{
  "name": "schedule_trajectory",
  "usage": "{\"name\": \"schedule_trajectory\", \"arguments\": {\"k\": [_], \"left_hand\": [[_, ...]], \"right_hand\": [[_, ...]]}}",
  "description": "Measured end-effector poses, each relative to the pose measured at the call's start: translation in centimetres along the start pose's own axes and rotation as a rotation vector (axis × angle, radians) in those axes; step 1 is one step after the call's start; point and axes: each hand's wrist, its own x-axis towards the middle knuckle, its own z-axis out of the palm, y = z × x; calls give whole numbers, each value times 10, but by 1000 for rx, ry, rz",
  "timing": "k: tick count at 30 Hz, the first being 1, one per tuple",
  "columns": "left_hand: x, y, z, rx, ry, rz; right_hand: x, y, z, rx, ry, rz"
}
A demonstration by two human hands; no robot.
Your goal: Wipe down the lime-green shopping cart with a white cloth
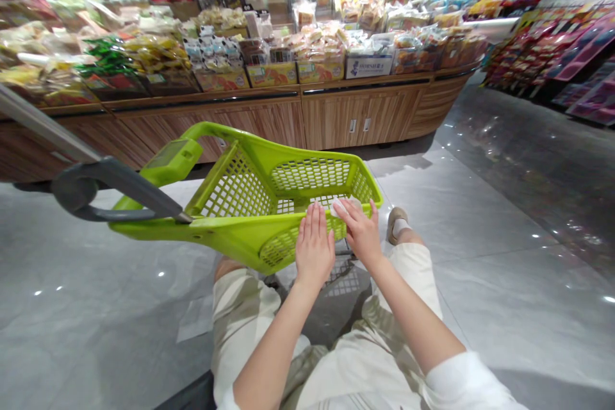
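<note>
A bright green plastic shopping basket [225, 225] with perforated walls is in front of me, with a long grey pull handle [129, 189] rising to the left. My left hand [314, 246] lies with straight fingers against the near side, its fingertips at the rim. Just to its right, my right hand [361, 234] presses a white tissue [339, 207] onto the near rim close to the basket's right end. Part of the tissue is hidden under the fingers. Through the holes, the grey floor shows beneath the basket.
Behind the basket runs a wooden display counter [259, 118] stacked with packaged snacks [321, 41]. More goods hang on a rack [533, 54] at the right. Grey glossy tiles [480, 205] cover the floor. My legs are on both sides of my arms.
</note>
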Motion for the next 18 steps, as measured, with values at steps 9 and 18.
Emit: {"name": "schedule_trajectory", "arguments": {"k": [9,18], "left_hand": [[-1,0,0,-3,27,12],[0,4,4,8,24,-38]], "right_hand": [[-19,80,2,-8,150,331],[7,-22,10,45,59,111]]}}
